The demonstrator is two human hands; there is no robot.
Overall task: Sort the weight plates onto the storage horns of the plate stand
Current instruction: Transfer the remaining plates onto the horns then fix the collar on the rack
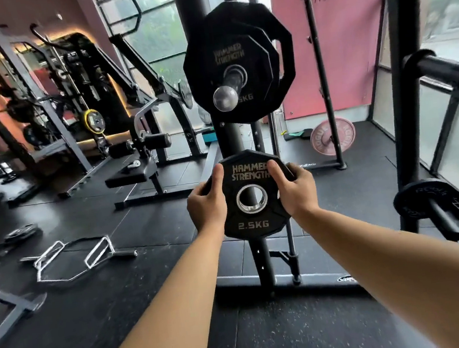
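- In front of the plate stand's upright, low in the view, the 2.5 kg Hammer Strength plate is held on edge. Its face is toward the camera, and the post shows through its steel-ringed bore.
- The left hand grips the plate's rim at about 9 o'clock and the right hand at about 3 o'clock. Each thumb is pressed on the front face beside the lettering, and the fingers wrap behind the rim, mostly hidden.
- The loaded storage horn, with its rounded chrome tip, sits at 12 o'clock from the plate and well apart from it. The stacked black plates on it bear the same brand and look larger. The front one's weight mark is partly hidden by the tip.
- The step in hand looks like lifting the plate and threading it onto a horn.
    - Raise it with the face square to the horn.
    - Centre the bore on the tip before pushing.
    - Slip the rear fingers off the rim before the plate meets the stack, or they may be pinched.
- For sorting by size, check the small plate on a lower horn at about 4 o'clock. It may be the closer match.
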